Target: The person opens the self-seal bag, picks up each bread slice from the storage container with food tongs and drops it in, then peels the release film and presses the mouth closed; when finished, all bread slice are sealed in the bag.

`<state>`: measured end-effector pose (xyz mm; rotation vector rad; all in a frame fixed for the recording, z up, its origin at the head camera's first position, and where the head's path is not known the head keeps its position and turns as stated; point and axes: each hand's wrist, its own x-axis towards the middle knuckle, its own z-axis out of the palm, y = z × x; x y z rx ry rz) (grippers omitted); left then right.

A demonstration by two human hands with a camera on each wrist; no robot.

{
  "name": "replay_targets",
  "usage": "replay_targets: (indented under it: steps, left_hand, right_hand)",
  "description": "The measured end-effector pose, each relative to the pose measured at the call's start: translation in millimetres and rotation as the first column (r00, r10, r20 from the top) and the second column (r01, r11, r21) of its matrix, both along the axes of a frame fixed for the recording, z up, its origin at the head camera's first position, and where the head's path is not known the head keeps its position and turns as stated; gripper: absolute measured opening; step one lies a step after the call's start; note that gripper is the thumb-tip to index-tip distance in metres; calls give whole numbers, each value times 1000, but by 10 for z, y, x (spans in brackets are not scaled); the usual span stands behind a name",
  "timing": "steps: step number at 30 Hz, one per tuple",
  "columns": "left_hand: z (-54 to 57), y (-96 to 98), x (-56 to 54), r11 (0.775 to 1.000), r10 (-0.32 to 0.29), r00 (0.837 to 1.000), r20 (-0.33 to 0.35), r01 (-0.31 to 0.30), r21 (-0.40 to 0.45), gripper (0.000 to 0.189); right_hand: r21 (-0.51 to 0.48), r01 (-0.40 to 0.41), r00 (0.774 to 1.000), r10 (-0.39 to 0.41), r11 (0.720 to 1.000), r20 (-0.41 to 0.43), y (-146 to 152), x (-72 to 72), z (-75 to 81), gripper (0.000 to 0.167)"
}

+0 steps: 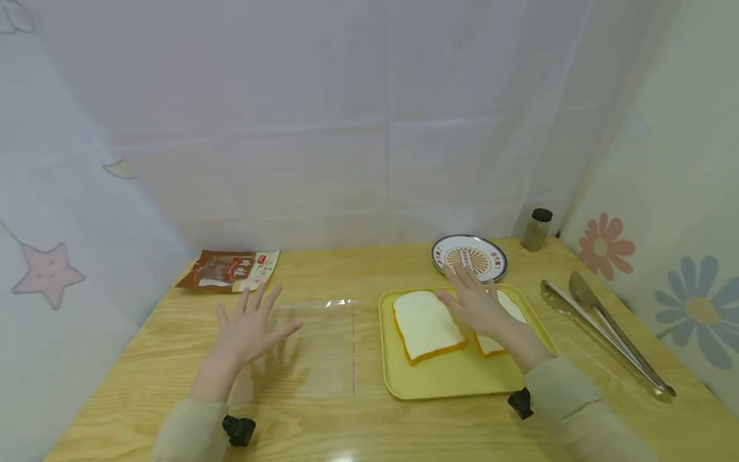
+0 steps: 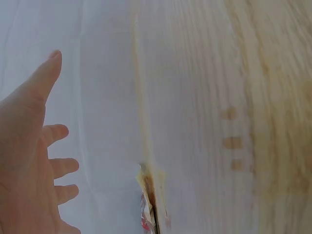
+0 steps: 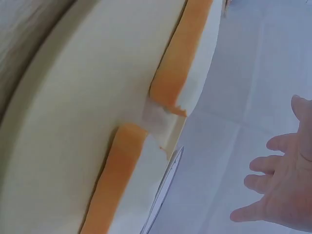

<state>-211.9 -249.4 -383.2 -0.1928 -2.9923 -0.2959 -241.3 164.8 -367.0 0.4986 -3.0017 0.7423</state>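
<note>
My left hand hovers over the table's left half with its fingers spread and nothing in it. In the left wrist view the same hand shows its thumb and fingers apart. Beyond its fingertips lies a brown and cream food packet. Over a yellow tray my right hand is held with fingers extended, also holding nothing. On that tray lie two slices of bread; the left slice shows fully, while the right slice is partly hidden behind my right hand.
A round patterned plate sits behind the tray. At the back right corner stands a small jar with a black lid. Metal tongs lie right of the tray. A transparent sheet lies on the wooden table, with fabric walls around it.
</note>
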Motion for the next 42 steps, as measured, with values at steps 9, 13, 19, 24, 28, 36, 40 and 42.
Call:
replay_targets:
  steps: [9, 13, 19, 24, 28, 36, 40, 42]
  left_hand:
    - [11, -16, 53, 999, -34, 999, 14, 34, 38, 90]
    - [30, -11, 72, 997, -47, 999, 24, 45, 60, 89]
    - [29, 5, 95, 996, -69, 998, 12, 68, 56, 87]
    - [15, 0, 128, 996, -75, 997, 9, 75, 57, 87]
    - [16, -6, 172, 995, -80, 997, 11, 79, 64, 86]
    - [3, 0, 192, 995, -87, 996, 27, 86, 52, 89]
    - [-3, 6, 187, 996, -83, 996, 24, 82, 36, 91]
    - [-8, 8, 187, 996, -86, 996, 21, 85, 27, 91]
  right_hand:
    - [-30, -97, 995, 95, 995, -42, -226, 57, 39, 66]
    - [-28, -146, 987, 144, 989, -66, -320, 63, 28, 66]
    - [-20, -210, 976, 209, 977, -58, -472, 90, 5, 66]
    - [-4, -242, 970, 242, 970, -39, -598, 121, 0, 65]
    - [10, -265, 963, 265, 964, -39, -711, 136, -20, 64]
    - [57, -307, 950, 310, 950, -32, -929, 158, -29, 62]
    - [48, -326, 945, 326, 944, -9, -1016, 166, 12, 63]
    - [50, -329, 944, 329, 943, 11, -1059, 167, 26, 63]
